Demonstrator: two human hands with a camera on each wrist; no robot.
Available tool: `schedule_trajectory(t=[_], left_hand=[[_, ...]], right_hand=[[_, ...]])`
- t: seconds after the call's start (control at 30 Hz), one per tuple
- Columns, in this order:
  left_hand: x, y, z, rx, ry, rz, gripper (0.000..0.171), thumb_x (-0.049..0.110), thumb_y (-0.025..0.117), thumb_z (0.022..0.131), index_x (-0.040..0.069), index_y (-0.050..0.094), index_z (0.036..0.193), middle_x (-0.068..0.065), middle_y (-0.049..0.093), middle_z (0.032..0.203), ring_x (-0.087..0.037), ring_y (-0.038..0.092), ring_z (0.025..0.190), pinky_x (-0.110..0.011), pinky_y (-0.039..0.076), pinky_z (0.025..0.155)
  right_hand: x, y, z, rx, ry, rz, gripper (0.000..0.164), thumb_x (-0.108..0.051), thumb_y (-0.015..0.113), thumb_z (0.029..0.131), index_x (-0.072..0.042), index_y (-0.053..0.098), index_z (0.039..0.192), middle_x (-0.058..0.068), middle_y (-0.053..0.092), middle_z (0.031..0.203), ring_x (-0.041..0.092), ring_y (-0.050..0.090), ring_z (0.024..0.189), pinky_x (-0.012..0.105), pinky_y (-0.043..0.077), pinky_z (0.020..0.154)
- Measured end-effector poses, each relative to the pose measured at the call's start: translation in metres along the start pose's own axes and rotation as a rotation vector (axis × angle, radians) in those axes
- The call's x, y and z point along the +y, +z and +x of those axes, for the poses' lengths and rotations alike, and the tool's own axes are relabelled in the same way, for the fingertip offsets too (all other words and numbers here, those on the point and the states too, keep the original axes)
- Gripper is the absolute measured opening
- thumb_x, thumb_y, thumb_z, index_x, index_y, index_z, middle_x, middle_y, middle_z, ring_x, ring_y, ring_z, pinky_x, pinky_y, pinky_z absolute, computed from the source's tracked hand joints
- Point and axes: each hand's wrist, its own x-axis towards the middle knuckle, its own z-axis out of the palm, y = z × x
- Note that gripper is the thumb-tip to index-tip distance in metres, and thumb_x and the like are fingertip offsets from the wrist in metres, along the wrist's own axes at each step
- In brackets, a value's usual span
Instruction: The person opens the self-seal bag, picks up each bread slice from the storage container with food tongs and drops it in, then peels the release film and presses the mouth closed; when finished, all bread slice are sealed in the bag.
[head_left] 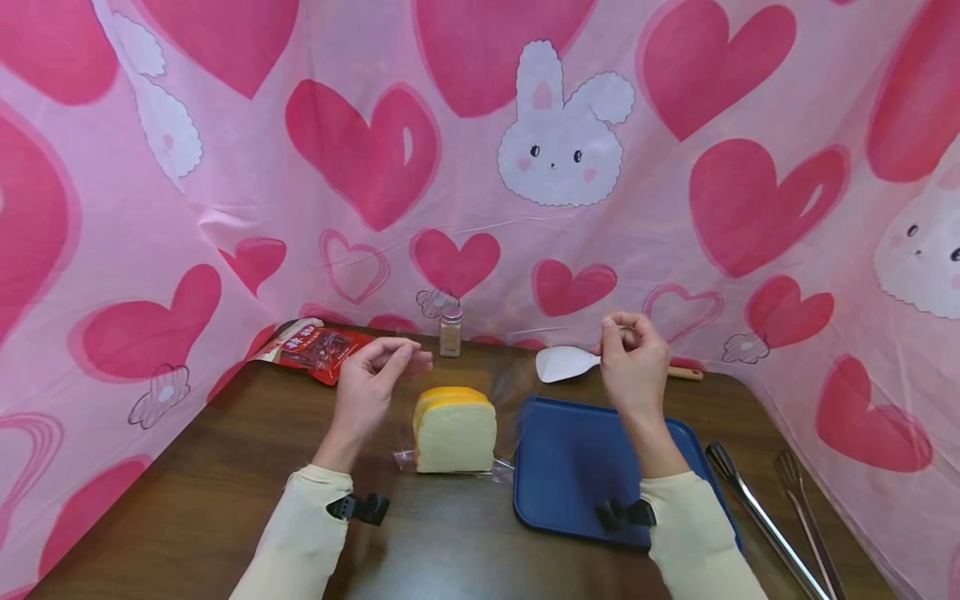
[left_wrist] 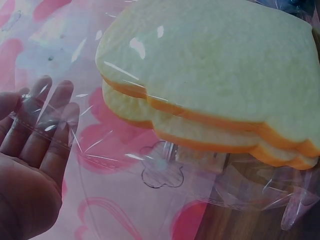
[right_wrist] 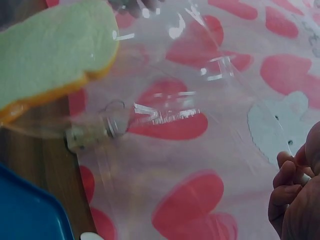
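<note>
Two slices of bread (head_left: pixel 456 433) stand upright near the middle of the table, pale-faced with orange-yellow crust. They sit inside a clear plastic bag (right_wrist: pixel 165 75), whose crumpled lower edge shows beneath them in the head view. To the upper left of the bread, my left hand (head_left: pixel 375 379) pinches one side of the bag's top edge; in the left wrist view the film crosses its extended fingers (left_wrist: pixel 59 130). My right hand (head_left: pixel 633 367), raised above the blue tray (head_left: pixel 573 508), pinches the opposite side between thumb and curled fingers. The film spreads wide between both hands.
A red food packet (head_left: pixel 318 348) lies at the back left, with a small seasoning jar (head_left: pixel 450 333) right of it. Behind the tray is a white spatula (head_left: pixel 566 364) with a wooden handle. Metal tongs (head_left: pixel 765 517) and another long metal utensil (head_left: pixel 806 517) lie at the right.
</note>
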Motion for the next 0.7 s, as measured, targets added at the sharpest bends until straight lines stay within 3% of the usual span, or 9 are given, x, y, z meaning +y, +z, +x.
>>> schedule_trajectory(t=[0.27,0.7], left_hand=[[-0.002,0.0,0.001,0.008,0.009,-0.026,0.022,0.012,0.066,0.105,-0.006,0.069,0.116,0.006,0.083,0.096,-0.011,0.081,0.089,-0.031,0.063,0.09],[-0.004,-0.002,0.0,0.02,-0.008,-0.007,0.03,0.015,0.065,0.106,-0.012,0.066,0.12,0.006,0.083,0.096,-0.011,0.08,0.09,-0.029,0.063,0.089]], right_hand=[[0.013,-0.018,0.008,0.045,-0.002,-0.037,0.017,-0.014,0.065,0.104,0.003,0.069,0.104,-0.022,0.057,0.056,0.0,0.047,0.045,0.016,0.035,0.044],[0.023,-0.046,0.015,0.122,0.0,-0.088,0.018,-0.014,0.066,0.103,0.003,0.069,0.104,-0.025,0.057,0.056,-0.003,0.052,0.047,0.014,0.039,0.045]])
